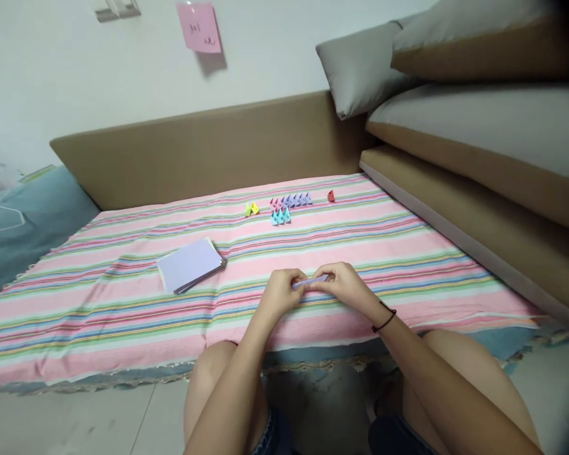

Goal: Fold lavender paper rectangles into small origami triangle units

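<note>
A narrow folded piece of lilac paper (310, 282) is held level between my two hands, just above the striped cloth. My left hand (285, 287) pinches its left end, and my right hand (342, 282) grips the right end, with the fingertips of both close together. Part of the paper is hidden behind the fingers. To the left lies a stack of lilac paper sheets (192, 264) with darker edges showing beneath. Farther back stand small folded paper pieces: a row of purple ones (296, 200), pink ones (275, 203), several light blue ones (281, 217), yellow-green ones (251, 209) and a red one (330, 196).
The pink striped cloth (123, 303) covers a couch seat. A brown backrest (208, 151) runs along the wall, where a pink sticky note (199, 27) hangs. Large grey-and-brown cushions (478, 126) are piled at right; a blue cushion (33, 221) is at left.
</note>
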